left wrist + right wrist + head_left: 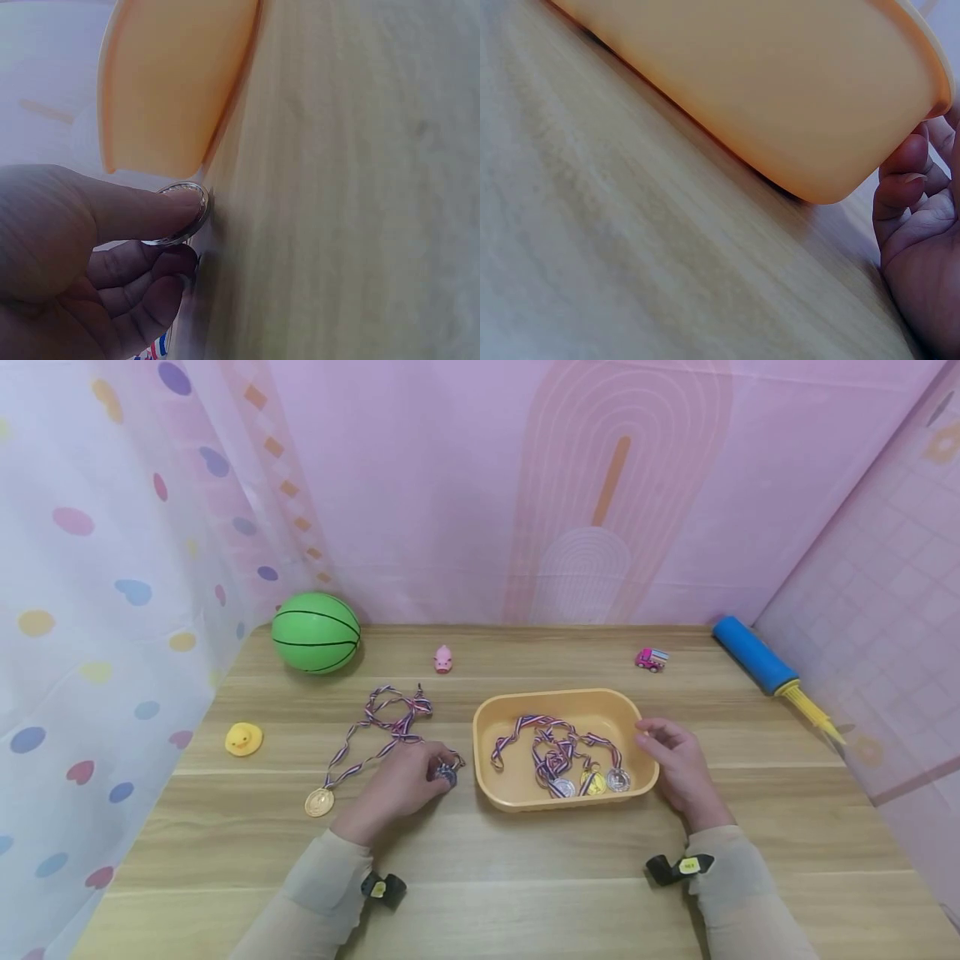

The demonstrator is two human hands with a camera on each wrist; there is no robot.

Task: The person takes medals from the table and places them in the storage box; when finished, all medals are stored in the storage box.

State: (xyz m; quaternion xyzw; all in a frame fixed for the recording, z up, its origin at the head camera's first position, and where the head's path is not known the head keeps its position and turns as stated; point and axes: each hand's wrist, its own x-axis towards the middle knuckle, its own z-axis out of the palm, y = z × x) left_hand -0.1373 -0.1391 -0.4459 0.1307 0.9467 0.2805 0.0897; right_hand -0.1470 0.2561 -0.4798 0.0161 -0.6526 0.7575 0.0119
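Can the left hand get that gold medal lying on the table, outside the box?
Probably yes: the gold medal lies close to the left hand, and nothing stands between them. But that hand is pinching a silvery medal, so it might need to let go first.

Orange tub [517, 787], striped tricolour ribbons [555, 764]

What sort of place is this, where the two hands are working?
Probably an indoor play corner, perhaps one arranged for filming: the patterned pink curtain, the green ball and the toy truck suggest it.
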